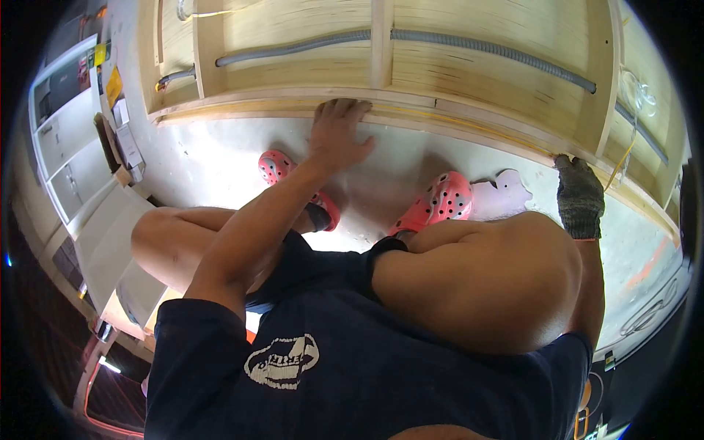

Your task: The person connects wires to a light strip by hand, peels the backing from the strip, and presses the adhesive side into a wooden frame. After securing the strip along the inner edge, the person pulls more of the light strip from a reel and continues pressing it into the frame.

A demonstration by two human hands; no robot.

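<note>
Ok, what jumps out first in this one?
The bright pink clogs in the middle of the view stand out, on a pale floor under a crouching person's knees. Just above them the bare left hand lies flat on the edge of a big wooden frame that spans the top. The right hand, in a grey knit glove, touches the same edge further right, and a grey corrugated hose runs across the frame.

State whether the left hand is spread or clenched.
Spread: the left hand lies open, palm down on the wooden frame edge.
</note>
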